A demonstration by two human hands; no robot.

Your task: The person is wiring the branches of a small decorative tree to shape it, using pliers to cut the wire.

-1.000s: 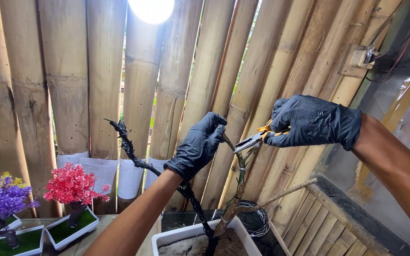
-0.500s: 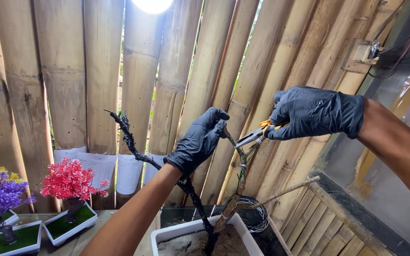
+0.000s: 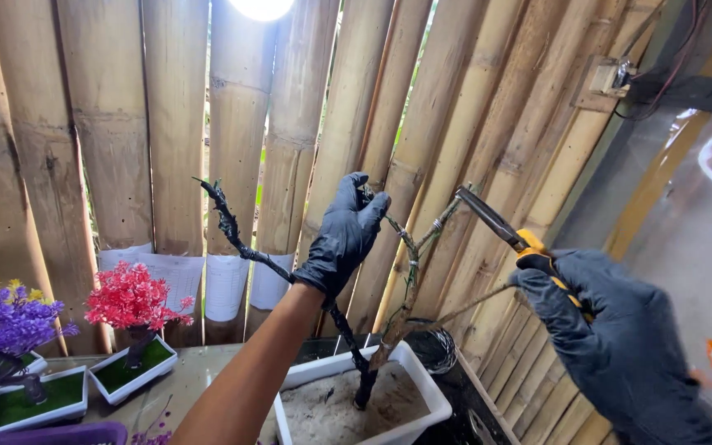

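I see 3 white paper labels [image 3: 208,284] low on the bamboo fence [image 3: 109,124], left of the wire tree [image 3: 372,330]. My left hand [image 3: 344,235] pinches its branch; my right hand [image 3: 611,338], clear rightward, grips pliers [image 3: 504,227].

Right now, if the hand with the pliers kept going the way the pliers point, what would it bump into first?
Probably the wired branch. The right hand aims the pliers up and leftward, their tip close to that branch's upper twig. Beyond it stands the bamboo wall. Depth is hard to judge, so it might slip past.
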